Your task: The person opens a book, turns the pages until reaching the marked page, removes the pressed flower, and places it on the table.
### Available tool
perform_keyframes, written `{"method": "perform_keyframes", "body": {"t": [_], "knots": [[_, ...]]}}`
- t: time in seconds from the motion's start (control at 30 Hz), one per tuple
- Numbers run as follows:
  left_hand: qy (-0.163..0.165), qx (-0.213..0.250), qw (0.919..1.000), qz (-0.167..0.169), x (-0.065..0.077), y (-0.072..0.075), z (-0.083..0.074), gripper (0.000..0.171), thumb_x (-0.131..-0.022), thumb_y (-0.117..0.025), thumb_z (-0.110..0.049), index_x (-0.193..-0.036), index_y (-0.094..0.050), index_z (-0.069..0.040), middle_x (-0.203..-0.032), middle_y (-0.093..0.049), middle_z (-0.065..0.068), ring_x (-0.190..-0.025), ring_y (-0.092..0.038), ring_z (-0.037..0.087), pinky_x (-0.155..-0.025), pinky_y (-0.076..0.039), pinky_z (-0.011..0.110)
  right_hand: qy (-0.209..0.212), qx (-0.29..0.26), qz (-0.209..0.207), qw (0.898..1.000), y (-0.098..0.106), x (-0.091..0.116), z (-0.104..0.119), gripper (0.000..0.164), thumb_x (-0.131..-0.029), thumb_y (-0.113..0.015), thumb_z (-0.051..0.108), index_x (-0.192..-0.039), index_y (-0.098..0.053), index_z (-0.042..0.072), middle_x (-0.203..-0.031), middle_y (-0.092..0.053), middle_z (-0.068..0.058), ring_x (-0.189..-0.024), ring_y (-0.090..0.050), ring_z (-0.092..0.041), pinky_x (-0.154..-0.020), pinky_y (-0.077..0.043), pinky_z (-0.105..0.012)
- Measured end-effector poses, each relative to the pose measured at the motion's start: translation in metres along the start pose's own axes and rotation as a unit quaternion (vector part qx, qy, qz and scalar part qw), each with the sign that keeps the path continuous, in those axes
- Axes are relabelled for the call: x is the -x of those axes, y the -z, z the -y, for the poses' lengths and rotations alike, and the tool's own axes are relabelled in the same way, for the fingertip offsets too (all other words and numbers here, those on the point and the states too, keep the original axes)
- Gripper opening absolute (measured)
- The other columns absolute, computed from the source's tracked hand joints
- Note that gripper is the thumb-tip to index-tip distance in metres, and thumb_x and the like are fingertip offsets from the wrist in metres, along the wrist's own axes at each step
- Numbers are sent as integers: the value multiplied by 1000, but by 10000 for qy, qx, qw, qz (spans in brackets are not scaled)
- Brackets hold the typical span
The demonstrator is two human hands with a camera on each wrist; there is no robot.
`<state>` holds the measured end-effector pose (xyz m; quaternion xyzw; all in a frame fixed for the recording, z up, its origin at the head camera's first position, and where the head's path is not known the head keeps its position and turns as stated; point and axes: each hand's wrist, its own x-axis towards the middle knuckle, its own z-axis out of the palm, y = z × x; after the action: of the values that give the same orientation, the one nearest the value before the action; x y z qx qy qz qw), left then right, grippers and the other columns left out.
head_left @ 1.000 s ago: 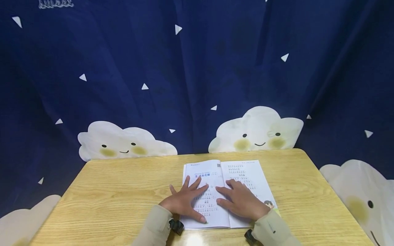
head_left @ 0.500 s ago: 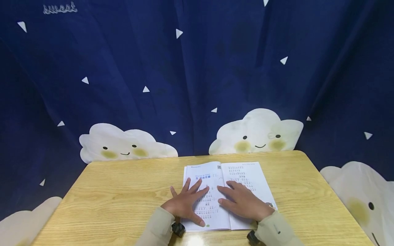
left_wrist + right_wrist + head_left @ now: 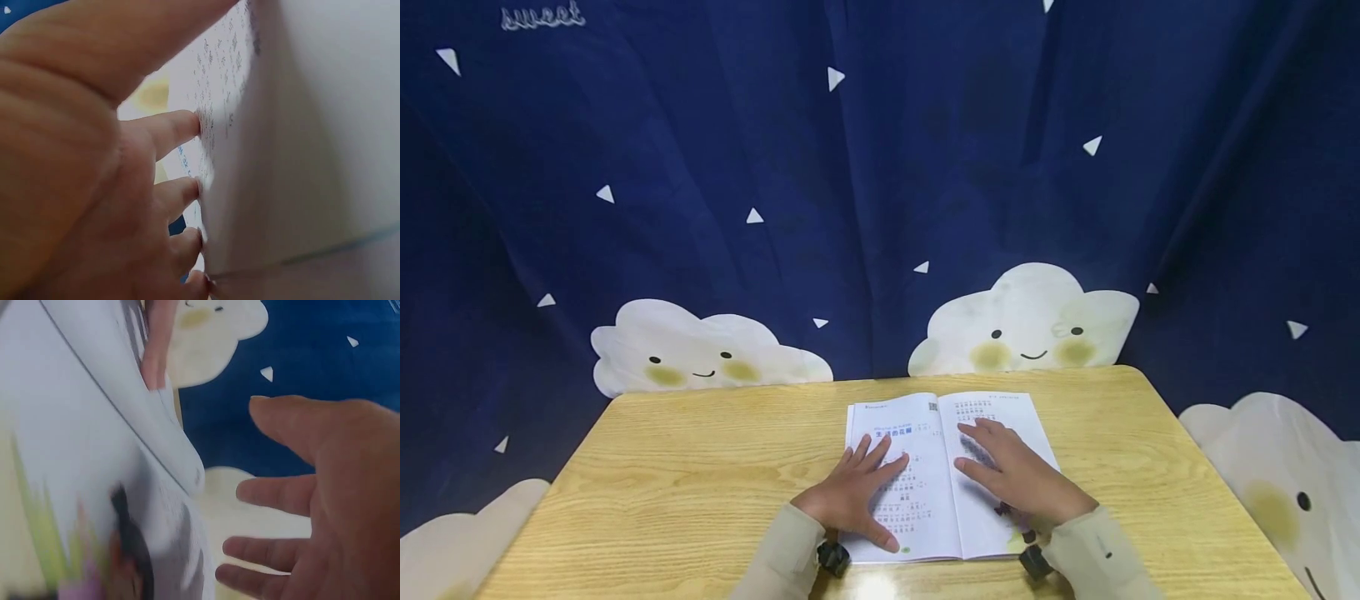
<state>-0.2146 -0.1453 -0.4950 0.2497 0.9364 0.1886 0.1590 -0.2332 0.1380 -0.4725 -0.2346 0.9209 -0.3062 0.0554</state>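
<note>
An open book with printed pages lies on the wooden table, its spine running away from me. My left hand rests on the left page with fingers spread, and in the left wrist view its fingertips press against the paper. Over the right page hovers my right hand, fingers spread and holding nothing; a dark shadow falls on the paper under it. In the right wrist view, air shows between that hand's fingers and the page. A coloured drawing fills the page's lower corner.
The light wooden table extends to both sides of the book. Behind it hangs a dark blue curtain with white triangles and smiling clouds. A black wrist strap sits at the left sleeve.
My right hand has lifted off the right page and shifted to the right, uncovering the page's inner part near the spine. The left hand stays on the left page.
</note>
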Motion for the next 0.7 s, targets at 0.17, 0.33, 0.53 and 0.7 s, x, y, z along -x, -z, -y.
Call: {"method": "perform_keyframes", "body": {"t": [0.17, 0.33, 0.53, 0.7], "knots": [[-100, 71, 9999, -8, 1, 1, 0, 115, -60, -84, -58, -154, -27, -24, -162, -6, 9, -147, 3, 36, -114, -3, 58, -563, 306, -149, 9978, 11, 3, -12, 77, -92, -56, 53, -148, -36, 5, -153, -23, -28, -140, -18, -49, -106, -20, -68], [-91, 67, 9999, 8, 2, 3, -1, 116, -60, -83, -59, -154, -26, -24, -162, -6, 9, -147, 4, 36, -114, -3, 57, -1356, 544, -59, 9892, 15, 2, -24, 98, -81, -63, 63, -152, -27, 5, -155, -14, -30, -141, -9, -51, -105, -10, -71], [-62, 23, 10000, 13, 1, 2, 0, 115, -60, -83, -60, -154, -26, -24, -162, -6, 9, -147, 3, 36, -114, -3, 58, -1725, 696, 79, 9825, 11, 1, -36, 118, -67, -69, 73, -153, -22, 6, -156, -8, -31, -141, -4, -52, -104, -5, -72], [-60, 45, 10000, 13, 0, 2, 1, 116, -60, -83, -61, -154, -26, -24, -162, -6, 9, -147, 3, 35, -114, -3, 57, -1621, 741, 1, 9840, 7, 1, -43, 123, -63, -73, 73, -154, -21, 7, -156, -6, -31, -140, -1, -54, -103, -3, -74]]}}
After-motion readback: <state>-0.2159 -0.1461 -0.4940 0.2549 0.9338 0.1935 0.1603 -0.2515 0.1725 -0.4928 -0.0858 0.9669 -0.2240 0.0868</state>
